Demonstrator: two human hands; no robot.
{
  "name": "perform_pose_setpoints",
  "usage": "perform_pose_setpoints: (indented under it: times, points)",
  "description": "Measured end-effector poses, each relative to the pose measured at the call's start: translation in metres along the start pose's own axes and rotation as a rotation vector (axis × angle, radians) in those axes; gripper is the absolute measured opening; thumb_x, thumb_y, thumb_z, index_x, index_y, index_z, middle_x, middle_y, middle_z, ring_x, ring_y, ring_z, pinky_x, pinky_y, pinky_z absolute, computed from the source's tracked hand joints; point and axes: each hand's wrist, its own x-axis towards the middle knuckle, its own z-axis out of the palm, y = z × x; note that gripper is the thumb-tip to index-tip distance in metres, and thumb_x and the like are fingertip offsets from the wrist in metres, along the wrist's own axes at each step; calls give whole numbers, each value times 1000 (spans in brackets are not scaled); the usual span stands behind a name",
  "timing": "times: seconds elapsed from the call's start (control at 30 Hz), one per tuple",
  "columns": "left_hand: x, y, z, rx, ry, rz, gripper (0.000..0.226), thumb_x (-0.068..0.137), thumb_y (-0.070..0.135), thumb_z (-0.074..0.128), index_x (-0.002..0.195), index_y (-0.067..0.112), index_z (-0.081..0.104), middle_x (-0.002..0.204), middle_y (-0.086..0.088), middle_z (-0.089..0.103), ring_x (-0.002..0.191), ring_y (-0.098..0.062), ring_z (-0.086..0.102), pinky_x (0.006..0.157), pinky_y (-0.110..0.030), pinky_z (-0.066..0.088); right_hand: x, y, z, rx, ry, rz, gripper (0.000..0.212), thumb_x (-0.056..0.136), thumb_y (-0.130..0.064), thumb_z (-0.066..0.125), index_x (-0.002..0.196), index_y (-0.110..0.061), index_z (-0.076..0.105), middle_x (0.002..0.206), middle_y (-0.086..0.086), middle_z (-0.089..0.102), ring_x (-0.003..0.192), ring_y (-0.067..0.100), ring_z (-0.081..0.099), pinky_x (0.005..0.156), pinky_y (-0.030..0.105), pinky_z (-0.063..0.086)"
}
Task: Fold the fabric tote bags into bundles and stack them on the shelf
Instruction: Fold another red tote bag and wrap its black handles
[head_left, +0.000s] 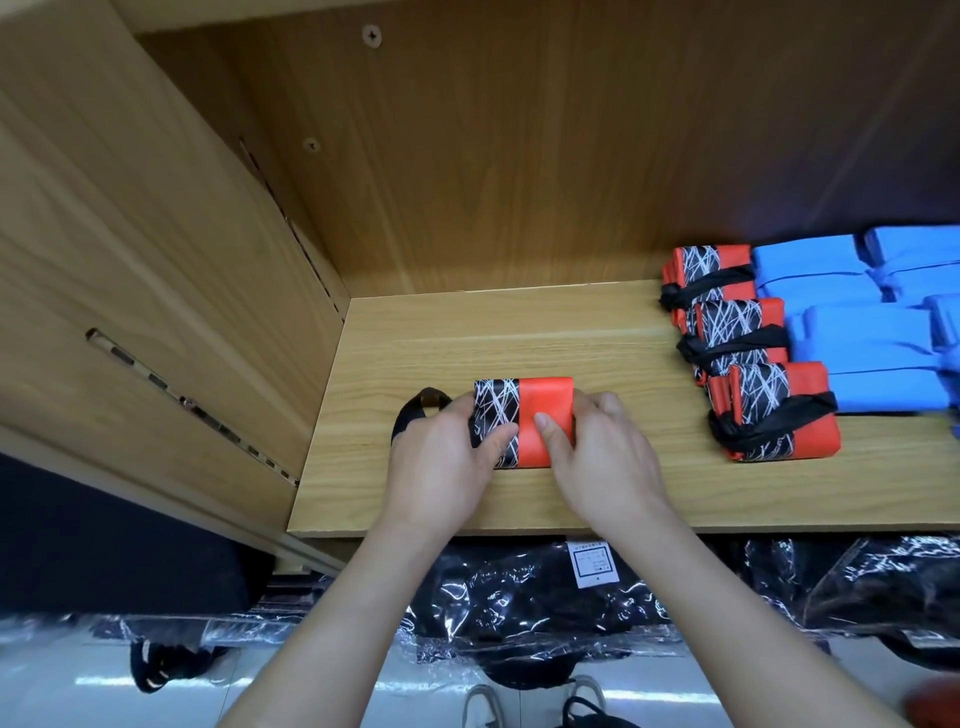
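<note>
No text can be read: the white label (592, 564) on the plastic-wrapped black package (519, 597), toward 6 o'clock, carries print too small to make out.

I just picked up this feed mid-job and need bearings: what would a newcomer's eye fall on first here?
First, the orange-and-black folded bag at the middle of the wooden shelf, held by the left hand and right hand, its black strap looping out to the left. Next, to the right, a row of orange bundles tied with black straps, with blue bundles beside them, further right.
</note>
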Motion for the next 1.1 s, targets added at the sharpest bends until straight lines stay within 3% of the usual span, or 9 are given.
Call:
perform_pose_setpoints:
  times: [0.17, 0.37, 0.5, 0.6, 0.7, 0.77, 0.9, 1.0, 1.1]
  points:
    - [6, -2, 1, 70, -110, -15, 59, 93, 59, 45, 123, 11, 58, 112, -5, 49, 106, -28, 56, 83, -35, 45, 5, 1, 0, 83, 75, 33, 30, 92, -43, 58, 115, -26, 63, 99, -1, 72, 96, 28, 64, 73, 33, 48]
    - [7, -3, 9, 89, -171, -11, 52, 96, 54, 39, 122, 11, 54, 120, -6, 47, 119, -28, 44, 95, -44, 42, -10, -1, 11, 326, 206, 30, 31, 91, -30, 63, 121, -23, 61, 97, 0, 74, 82, 25, 67, 72, 35, 52]
    - [1, -1, 13, -68, -130, 22, 44, 95, 43, 51, 121, 8, 54, 123, -13, 51, 116, -33, 49, 94, -42, 42, -14, -6, 16, 464, 253, -12, 30, 89, -37, 64, 111, -20, 53, 95, -3, 63, 81, 15, 55, 70, 30, 39]
    - [-1, -5, 12, -125, -87, 49, 41, 94, 36, 57, 125, 9, 54, 122, -11, 56, 114, -31, 51, 88, -37, 40, -8, 0, 10, 601, 165, 74, 55, 78, -31, 78, 124, -27, 47, 106, 1, 55, 90, 10, 55, 83, 31, 45]
    - [-5, -12, 13, -220, -48, 118, 30, 92, 29, 60, 116, 11, 58, 108, -4, 58, 103, -28, 55, 85, -38, 44, 5, 11, -4, 759, -165, 214, 92, 67, -21, 88, 143, -28, 37, 112, -2, 61, 101, 13, 63, 94, 34, 50]
    - [-10, -15, 13, -249, -31, 129, 34, 90, 34, 56, 116, 13, 58, 107, 0, 58, 102, -25, 55, 87, -47, 46, 9, 12, -9, 796, -319, 203, 81, 65, -15, 88, 136, -20, 49, 110, 3, 68, 102, 18, 66, 97, 37, 51]
    - [-17, -16, 9, -199, -6, 169, 54, 90, 39, 55, 137, 15, 45, 131, -2, 53, 122, -23, 46, 100, -51, 40, 2, 7, -11, 818, -228, 115, 35, 72, -4, 81, 98, -22, 67, 94, -1, 70, 86, 12, 64, 86, 33, 54]
    - [-20, -8, -2, -108, 26, 266, 72, 92, 32, 61, 151, 14, 24, 142, -3, 47, 132, -21, 40, 110, -38, 27, -4, 3, -21, 843, -220, -3, 35, 79, 4, 70, 92, -28, 62, 87, -7, 67, 80, 7, 60, 77, 25, 50]
    - [-23, 5, -9, -253, -3, 278, 67, 93, 24, 61, 150, 12, 27, 137, -3, 52, 128, -21, 45, 112, -33, 30, -10, -9, -30, 1103, -116, -22, 43, 66, 13, 62, 86, -24, 58, 78, -7, 61, 71, 5, 55, 66, 19, 46]
